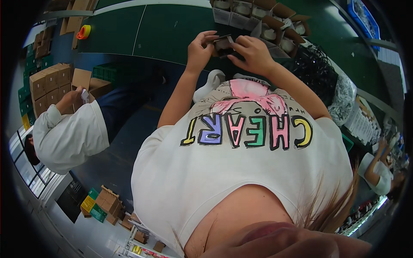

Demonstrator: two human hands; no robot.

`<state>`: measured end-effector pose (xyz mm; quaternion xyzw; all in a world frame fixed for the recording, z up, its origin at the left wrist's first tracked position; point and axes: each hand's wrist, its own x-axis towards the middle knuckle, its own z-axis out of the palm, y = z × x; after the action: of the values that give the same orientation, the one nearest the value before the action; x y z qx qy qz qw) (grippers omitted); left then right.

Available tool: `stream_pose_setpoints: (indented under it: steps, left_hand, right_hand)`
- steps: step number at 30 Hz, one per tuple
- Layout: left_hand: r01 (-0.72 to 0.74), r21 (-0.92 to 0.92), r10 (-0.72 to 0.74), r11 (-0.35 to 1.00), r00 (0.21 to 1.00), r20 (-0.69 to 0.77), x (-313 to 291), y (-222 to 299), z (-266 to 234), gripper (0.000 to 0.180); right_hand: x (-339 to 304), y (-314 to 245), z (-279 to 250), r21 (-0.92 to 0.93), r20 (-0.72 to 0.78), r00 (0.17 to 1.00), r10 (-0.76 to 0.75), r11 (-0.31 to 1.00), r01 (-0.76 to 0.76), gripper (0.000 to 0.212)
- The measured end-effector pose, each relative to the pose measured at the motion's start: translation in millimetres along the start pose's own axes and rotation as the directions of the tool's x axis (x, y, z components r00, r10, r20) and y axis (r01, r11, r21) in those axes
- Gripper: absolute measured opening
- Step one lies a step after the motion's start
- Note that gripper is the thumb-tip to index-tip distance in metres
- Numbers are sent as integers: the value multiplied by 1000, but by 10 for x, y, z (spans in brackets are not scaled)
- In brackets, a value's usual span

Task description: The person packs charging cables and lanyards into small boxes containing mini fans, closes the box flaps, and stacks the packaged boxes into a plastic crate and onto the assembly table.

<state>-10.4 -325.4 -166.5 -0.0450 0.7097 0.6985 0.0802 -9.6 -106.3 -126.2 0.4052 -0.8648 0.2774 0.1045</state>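
Note:
Between my hands, over the near edge of the green table [172,32], is a small dark box [224,44] with what looks like a raised flap. My left hand [200,51] grips its left side, fingers bent at the upper corner. On the other side, my right hand [253,53] is closed on it, with fingertips at the flap and the thumb lower down. What lies inside the box is too dark to make out. Just beyond my right hand stand several open cartons [269,34] with pale wrapped items in them.
A yellow and red tape roll [84,32] lies at the table's left end. To the right are a heap of black strips [314,66], clear plastic bags [344,92] and a blue bin [363,19]. Another person [73,133] stands at left by stacked cartons [49,84].

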Motion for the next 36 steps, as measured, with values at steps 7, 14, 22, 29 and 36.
stream_pose_setpoints:
  steps: [7,14,22,29,36]
  left_hand:
    - [-108,191,112,976,994,-12,1,-10,27,23]
    - [-171,146,188,974,976,-108,-31,-136,58,24]
    - [-81,-146,75,986,996,-43,-89,-154,-25,25]
    - [44,-78,-43,996,999,5,-25,-442,159,25]
    - [-619,450,691,644,723,5,-101,-320,321,39]
  right_hand:
    - [136,-201,388,-191,91,988,123,976,-104,29]
    - [258,-197,306,-197,237,958,163,973,-117,29]
    - [-21,-122,-10,47,-110,968,226,974,-222,43]
    - [-358,-40,310,58,155,946,284,954,-295,58]
    - [-480,143,558,283,-71,951,300,921,-269,69]
